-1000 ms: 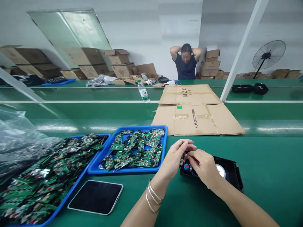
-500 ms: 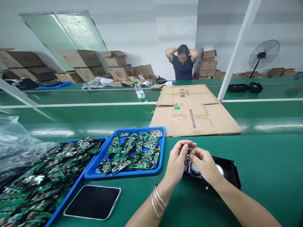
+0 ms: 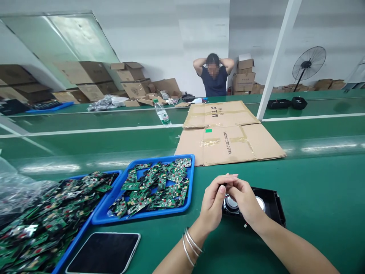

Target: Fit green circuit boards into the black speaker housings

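Observation:
A black plastic speaker housing [image 3: 273, 208] lies on the green bench in front of me. Two round silver-white speakers show in it, and a short wire with a small white connector [image 3: 245, 225] hangs over its near edge. My left hand [image 3: 213, 203], with silver bangles on the wrist, curls over the housing's left end. Against its fingertips, my right hand [image 3: 247, 201] reaches across the speakers with bent fingers. Both hands are closed around a small dark thing, mostly covered by the fingers, so I cannot tell what it is.
To the left, a blue tray [image 3: 191, 182] holds several green circuit boards, beside a fuller blue tray [image 3: 85, 224]. A phone [image 3: 104, 252] lies nearer. Beyond are flattened cardboard [image 3: 228, 142], a water bottle [image 3: 163, 113], a white post [image 3: 278, 61] and a person [image 3: 214, 78] with raised arms.
My fingers have drawn closer together and now cover the parts and coloured wires that showed between them. The view has shifted slightly, moving the bench things a little left.

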Tool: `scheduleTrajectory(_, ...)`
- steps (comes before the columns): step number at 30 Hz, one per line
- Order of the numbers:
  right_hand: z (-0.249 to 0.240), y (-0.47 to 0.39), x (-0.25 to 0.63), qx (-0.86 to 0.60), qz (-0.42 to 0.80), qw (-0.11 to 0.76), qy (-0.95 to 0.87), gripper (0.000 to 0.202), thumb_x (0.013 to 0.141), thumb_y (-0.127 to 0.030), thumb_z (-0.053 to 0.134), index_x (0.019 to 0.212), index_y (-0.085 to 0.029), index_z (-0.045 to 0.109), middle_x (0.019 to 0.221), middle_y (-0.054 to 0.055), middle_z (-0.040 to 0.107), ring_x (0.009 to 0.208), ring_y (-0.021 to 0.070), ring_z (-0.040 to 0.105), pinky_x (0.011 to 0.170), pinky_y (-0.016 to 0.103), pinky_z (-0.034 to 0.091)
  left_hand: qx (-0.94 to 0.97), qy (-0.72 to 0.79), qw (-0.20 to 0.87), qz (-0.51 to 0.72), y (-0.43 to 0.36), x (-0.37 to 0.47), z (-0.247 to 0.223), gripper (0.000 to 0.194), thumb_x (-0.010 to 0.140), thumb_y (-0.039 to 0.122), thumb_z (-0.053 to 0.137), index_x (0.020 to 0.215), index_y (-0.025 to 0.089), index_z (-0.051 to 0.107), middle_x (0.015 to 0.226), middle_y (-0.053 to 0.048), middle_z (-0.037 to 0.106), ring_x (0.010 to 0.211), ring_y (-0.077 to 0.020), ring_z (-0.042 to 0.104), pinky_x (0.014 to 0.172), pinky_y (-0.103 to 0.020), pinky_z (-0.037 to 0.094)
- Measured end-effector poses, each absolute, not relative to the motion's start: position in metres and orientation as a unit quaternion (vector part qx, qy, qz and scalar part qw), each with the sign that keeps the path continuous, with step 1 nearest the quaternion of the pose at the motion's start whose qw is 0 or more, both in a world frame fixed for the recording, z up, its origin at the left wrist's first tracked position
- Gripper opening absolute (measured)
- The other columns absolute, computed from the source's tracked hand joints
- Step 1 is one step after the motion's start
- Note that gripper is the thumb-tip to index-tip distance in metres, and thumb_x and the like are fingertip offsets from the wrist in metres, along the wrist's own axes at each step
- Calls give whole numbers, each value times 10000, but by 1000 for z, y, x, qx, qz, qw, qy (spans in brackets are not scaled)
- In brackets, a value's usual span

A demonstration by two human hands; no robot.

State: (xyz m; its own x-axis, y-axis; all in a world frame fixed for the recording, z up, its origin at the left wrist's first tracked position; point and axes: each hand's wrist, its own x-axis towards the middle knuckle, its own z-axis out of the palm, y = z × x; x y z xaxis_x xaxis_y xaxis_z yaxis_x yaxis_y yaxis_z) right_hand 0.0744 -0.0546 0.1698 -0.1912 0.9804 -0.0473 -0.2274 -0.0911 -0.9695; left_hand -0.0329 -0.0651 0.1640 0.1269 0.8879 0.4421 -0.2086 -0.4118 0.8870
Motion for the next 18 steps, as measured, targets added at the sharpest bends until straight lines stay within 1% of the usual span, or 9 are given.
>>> scheduleTrajectory(3, 170, -54, 73, -382, 651, 493, -433, 172, 675, -295, 570, 598, -164, 488, 544, -45, 412, 520, 76, 358, 499, 217, 309, 600, 266, 444, 610, -65, -32, 162, 273, 918, 341, 397, 1013, 212, 619, 1012, -63, 638, 1068, -237, 549, 1060, -460, 275)
scheduleTrajectory(6, 170, -55, 73, -376, 653, 497, -430, 187, 676, -304, 580, 597, -169, 477, 537, -49, 378, 515, 72, 343, 480, 213, 287, 586, 268, 457, 613, -64, -33, 161, 281, 919, 353, 388, 1007, 216, 617, 1028, -66, 636, 1074, -242, 547, 1058, -475, 277)
scheduleTrajectory(9, 172, -56, 74, -391, 629, 494, -456, 211, 693, -332, 577, 602, -172, 473, 507, -58, 335, 490, 70, 326, 455, 214, 271, 595, 266, 467, 597, -64, -34, 162, 283, 911, 369, 403, 1003, 215, 621, 1044, -70, 636, 1091, -250, 537, 1058, -469, 280)
scheduleTrajectory(13, 176, -57, 75, -405, 619, 484, -467, 211, 682, -352, 578, 625, -166, 498, 492, -59, 368, 460, 63, 318, 430, 212, 264, 598, 268, 475, 587, -63, -34, 164, 274, 906, 360, 416, 973, 207, 633, 1030, -71, 645, 1085, -256, 541, 1062, -464, 268)
scheduleTrajectory(18, 177, -55, 74, -393, 656, 474, -437, 197, 641, -322, 603, 591, -163, 497, 493, -60, 391, 456, 63, 346, 436, 211, 280, 588, 265, 499, 578, -62, -37, 163, 280, 903, 353, 423, 931, 193, 652, 1016, -80, 655, 1070, -257, 552, 1059, -444, 274)
